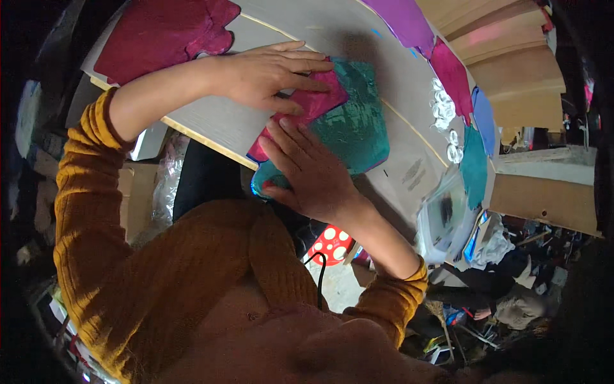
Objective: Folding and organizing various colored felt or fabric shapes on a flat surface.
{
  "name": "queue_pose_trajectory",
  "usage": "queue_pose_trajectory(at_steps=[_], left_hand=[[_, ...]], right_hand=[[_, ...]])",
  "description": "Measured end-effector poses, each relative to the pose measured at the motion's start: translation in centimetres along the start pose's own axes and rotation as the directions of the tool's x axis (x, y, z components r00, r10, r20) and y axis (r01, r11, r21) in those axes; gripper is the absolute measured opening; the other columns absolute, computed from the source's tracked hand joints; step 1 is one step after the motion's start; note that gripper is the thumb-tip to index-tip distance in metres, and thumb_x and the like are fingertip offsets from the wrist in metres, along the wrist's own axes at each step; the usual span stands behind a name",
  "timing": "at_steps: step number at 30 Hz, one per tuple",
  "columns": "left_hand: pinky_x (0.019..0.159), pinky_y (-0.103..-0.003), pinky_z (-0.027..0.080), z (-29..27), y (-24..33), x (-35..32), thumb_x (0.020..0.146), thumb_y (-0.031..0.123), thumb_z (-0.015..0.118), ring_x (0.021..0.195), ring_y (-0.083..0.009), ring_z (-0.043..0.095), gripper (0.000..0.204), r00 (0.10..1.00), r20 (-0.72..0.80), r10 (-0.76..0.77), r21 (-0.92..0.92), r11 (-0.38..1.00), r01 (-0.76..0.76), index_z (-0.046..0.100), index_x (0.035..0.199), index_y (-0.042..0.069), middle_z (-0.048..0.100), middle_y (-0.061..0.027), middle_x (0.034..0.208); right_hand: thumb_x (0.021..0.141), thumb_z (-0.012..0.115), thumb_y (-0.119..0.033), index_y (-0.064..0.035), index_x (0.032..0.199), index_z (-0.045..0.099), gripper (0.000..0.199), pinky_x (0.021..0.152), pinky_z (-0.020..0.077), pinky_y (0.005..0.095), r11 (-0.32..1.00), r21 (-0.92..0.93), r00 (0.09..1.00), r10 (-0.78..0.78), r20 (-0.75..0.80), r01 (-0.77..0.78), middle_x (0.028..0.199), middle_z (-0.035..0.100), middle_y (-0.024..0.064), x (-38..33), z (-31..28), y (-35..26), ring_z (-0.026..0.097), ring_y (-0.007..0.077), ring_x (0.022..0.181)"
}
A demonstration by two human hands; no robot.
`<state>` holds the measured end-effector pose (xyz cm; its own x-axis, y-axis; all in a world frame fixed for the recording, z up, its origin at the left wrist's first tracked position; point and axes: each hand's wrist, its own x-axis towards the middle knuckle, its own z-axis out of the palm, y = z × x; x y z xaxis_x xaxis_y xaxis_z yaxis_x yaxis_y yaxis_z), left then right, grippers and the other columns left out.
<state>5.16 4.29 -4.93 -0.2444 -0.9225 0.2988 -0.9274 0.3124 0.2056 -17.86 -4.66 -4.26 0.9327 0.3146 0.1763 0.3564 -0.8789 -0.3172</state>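
Observation:
A teal piece of shiny cloth (355, 118) lies flat on the pale table (217, 128) in front of me. Over its left part rests a smaller magenta piece of cloth (329, 96), partly covered by my hands. My left hand (268, 75) is spread on the magenta piece, fingers stretched to the right. My right hand (310, 166) lies nearer to me, its fingers out flat across the near end of the magenta cloth and its thumb by the teal corner at the table edge. Neither hand grips anything.
Dark red cloth pieces (166, 38) lie at the far left. Purple cloth (400, 22) and other coloured pieces line the right edge, beside white loops (442, 105) and clear plastic bags (441, 214). Cardboard (518, 83) stands beyond. A red stool with white dots (329, 244) is below.

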Motion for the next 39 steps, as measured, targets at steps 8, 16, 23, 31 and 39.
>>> queue_pose_trajectory(at_steps=[8,16,23,31,39], left_hand=[[0.121,-0.052,0.020,-1.3,0.2,1.5,0.080,0.027,0.068,0.145,-0.0344,0.030,0.066,0.990,0.071,0.123,0.037,0.991,-0.126,0.050,0.140,0.006,0.037,-0.0191,0.152],[0.119,-0.051,0.024,-1.2,-0.3,1.6,0.080,0.027,0.068,0.140,-0.0372,0.035,0.061,0.980,0.083,0.182,-0.010,0.983,-0.182,0.054,0.136,0.006,0.039,-0.0195,0.149],[0.119,-0.050,0.025,-1.3,0.1,1.5,0.089,0.028,0.063,0.139,-0.0348,0.037,0.047,0.977,0.086,0.195,0.061,0.978,-0.201,0.058,0.133,0.010,0.042,-0.0179,0.147],[0.121,-0.051,0.019,-1.1,0.2,1.2,0.093,0.030,0.060,0.145,-0.0331,0.029,0.046,0.981,0.133,0.144,0.088,0.984,-0.156,0.056,0.135,0.010,0.035,-0.0163,0.155],[0.122,-0.053,0.015,-0.9,-0.2,1.1,0.089,0.026,0.062,0.148,-0.0346,0.024,0.054,0.977,0.158,0.142,0.040,0.988,-0.150,0.051,0.140,0.010,0.030,-0.0175,0.157]], right_hand=[[0.090,0.060,-0.049,-0.0034,0.139,0.047,0.069,0.117,0.0267,0.0487,1.000,-0.001,1.000,0.021,0.002,-0.021,0.148,0.042,0.0210,-0.2,0.0,0.1,0.036,0.0383,0.141],[0.085,0.064,-0.049,-0.0072,0.137,0.050,0.068,0.116,0.0278,0.0494,0.998,-0.061,0.998,-0.015,-0.057,0.012,0.145,0.045,0.0206,-0.3,0.0,-0.8,0.039,0.0366,0.138],[0.078,0.070,-0.049,-0.0080,0.131,0.055,0.069,0.115,0.0285,0.0517,0.995,-0.089,0.990,0.036,-0.133,-0.048,0.140,0.047,0.0220,0.2,1.2,-2.0,0.042,0.0400,0.134],[0.085,0.062,-0.042,-0.0004,0.129,0.055,0.061,0.115,0.0277,0.0532,0.953,-0.255,0.962,0.099,-0.254,-0.165,0.140,0.047,0.0252,0.5,3.8,-5.2,0.043,0.0409,0.133],[0.091,0.049,-0.025,0.0067,0.130,0.054,0.050,0.115,0.0309,0.0515,0.867,-0.435,0.941,0.101,-0.322,-0.241,0.138,0.050,0.0269,0.7,6.3,-5.9,0.047,0.0403,0.131]])
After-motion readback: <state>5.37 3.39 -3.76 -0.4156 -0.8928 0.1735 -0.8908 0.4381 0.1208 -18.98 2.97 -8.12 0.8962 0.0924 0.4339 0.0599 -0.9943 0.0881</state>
